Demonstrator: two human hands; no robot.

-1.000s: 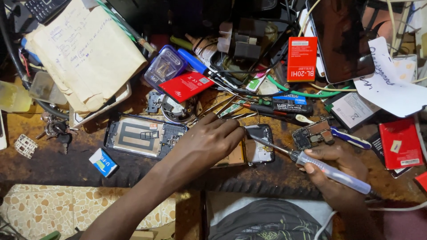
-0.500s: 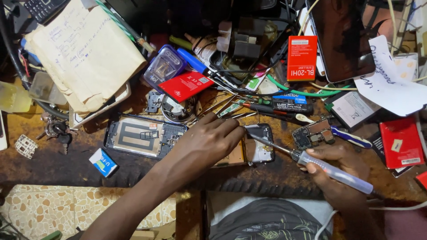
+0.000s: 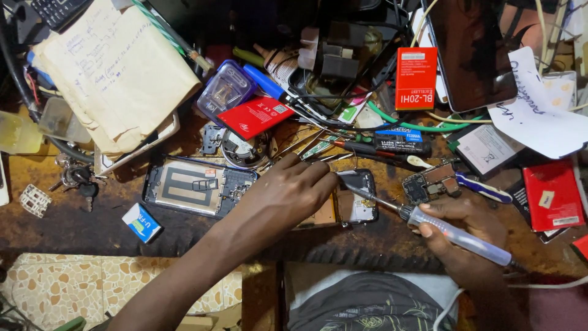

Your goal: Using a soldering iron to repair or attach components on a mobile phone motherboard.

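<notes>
A: Grip, right hand point(image 3: 465, 236): fingers wrapped closed around the pale translucent handle of a soldering iron point(image 3: 453, 234). Its metal tip runs up and to the left and meets the small phone part point(image 3: 356, 196) near that part's upper edge.

B: And the left hand point(image 3: 288, 193)?

A: Palm down, fingers curled, fingertips pressing on the left side of the same phone part. Whether it pinches anything I cannot tell; it reads as holding the part flat on the counter point(image 3: 92, 227). The part lies between the two hands, touching the left fingertips and the iron's tip.

B: What lies left of the left hand?

A: An opened phone frame point(image 3: 196, 187), flat, just beside the wrist. Further left and nearer the body, a small blue and white box point(image 3: 141, 222). Well apart on the far left, a bunch of keys point(image 3: 76, 178).

B: Above the hands?

A: A round coil part point(image 3: 245, 150) just beyond the left knuckles, then a red battery point(image 3: 256, 116) and a clear violet plastic case point(image 3: 225, 92). A stack of tan paper envelopes point(image 3: 116, 70) covers the upper left.

B: Near the right hand?

A: A bare circuit board point(image 3: 429, 182) just above the right hand's knuckles, with a blue-handled tool point(image 3: 484, 187) touching it on its right. A second red battery point(image 3: 416, 78) stands well above; a red box point(image 3: 554, 196) lies to the right. A dark phone screen point(image 3: 471, 52) sits top right beside a white paper note point(image 3: 539, 116).
</notes>
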